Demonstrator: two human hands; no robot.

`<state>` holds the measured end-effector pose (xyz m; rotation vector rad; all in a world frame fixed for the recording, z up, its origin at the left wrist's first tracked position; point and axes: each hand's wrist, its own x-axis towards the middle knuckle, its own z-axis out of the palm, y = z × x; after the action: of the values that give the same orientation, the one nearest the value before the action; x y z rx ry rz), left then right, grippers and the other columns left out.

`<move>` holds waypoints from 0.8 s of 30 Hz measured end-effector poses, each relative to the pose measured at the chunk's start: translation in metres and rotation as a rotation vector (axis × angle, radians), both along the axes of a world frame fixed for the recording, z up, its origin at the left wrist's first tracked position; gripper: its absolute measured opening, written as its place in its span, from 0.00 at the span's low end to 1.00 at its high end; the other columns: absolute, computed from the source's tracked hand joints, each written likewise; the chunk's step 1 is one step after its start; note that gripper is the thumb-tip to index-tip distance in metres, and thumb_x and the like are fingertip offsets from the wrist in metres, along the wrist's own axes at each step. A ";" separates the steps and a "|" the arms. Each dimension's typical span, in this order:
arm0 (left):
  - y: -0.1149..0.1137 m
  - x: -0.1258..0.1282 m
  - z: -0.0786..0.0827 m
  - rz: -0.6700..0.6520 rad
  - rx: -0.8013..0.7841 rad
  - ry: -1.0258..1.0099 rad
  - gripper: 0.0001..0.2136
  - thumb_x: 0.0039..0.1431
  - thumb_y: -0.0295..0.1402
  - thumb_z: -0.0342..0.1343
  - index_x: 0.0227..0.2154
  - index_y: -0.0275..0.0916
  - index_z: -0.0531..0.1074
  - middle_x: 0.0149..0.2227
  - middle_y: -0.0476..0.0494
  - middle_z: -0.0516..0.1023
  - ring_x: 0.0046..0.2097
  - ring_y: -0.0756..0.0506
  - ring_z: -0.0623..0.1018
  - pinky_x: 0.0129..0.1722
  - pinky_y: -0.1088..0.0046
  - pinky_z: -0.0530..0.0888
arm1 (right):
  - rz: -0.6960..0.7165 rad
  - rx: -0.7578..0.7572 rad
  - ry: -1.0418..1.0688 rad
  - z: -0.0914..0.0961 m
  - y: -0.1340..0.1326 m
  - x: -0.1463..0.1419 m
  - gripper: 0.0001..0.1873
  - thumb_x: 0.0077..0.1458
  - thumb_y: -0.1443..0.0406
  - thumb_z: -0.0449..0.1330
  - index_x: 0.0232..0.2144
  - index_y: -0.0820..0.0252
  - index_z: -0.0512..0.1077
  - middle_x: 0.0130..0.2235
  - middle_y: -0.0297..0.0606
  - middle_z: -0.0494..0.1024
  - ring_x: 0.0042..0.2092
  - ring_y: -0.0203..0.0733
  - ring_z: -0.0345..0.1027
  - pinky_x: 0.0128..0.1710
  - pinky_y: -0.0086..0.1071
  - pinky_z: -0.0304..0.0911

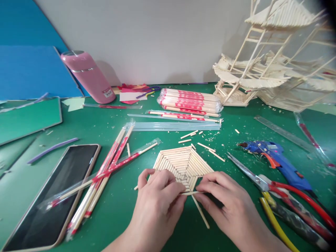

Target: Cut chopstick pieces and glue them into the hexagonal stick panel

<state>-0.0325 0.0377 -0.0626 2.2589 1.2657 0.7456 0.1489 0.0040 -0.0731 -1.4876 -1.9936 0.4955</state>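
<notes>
A flat, web-shaped panel of glued wooden sticks (183,162) lies on the green cutting mat (147,224). Both of my hands rest at its near edge. My left hand (157,203) and my right hand (225,203) pinch the two ends of a short wooden stick (191,193) and hold it against the panel's near edge. A longer loose stick (201,212) lies slanted on the mat between my hands.
Wrapped chopsticks (105,171) and a phone (49,199) lie at the left. A blue glue gun (275,159), cutters with red and yellow handles (278,199) and a ruler (283,134) lie at the right. Behind are a chopstick bundle (190,101), glue sticks (175,125), a pink bottle (89,77) and a stick-built model (275,59).
</notes>
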 end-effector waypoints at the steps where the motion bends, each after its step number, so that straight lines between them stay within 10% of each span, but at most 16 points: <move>1: 0.000 0.000 0.000 0.001 -0.004 -0.002 0.07 0.53 0.26 0.52 0.26 0.44 0.72 0.28 0.52 0.69 0.31 0.49 0.70 0.43 0.61 0.57 | -0.002 0.001 -0.001 0.000 0.000 0.000 0.04 0.55 0.69 0.55 0.33 0.56 0.69 0.34 0.35 0.69 0.36 0.38 0.62 0.33 0.34 0.59; 24: -0.004 0.011 0.005 0.090 0.022 0.104 0.02 0.50 0.28 0.54 0.26 0.41 0.68 0.28 0.50 0.70 0.33 0.46 0.70 0.43 0.59 0.59 | -0.002 -0.021 -0.037 0.006 0.000 -0.002 0.06 0.56 0.67 0.53 0.31 0.57 0.70 0.33 0.37 0.70 0.35 0.40 0.63 0.34 0.35 0.60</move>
<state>-0.0215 0.0338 -0.0577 2.2980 1.4216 0.6843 0.1465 0.0040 -0.0675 -1.5221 -2.0211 0.4928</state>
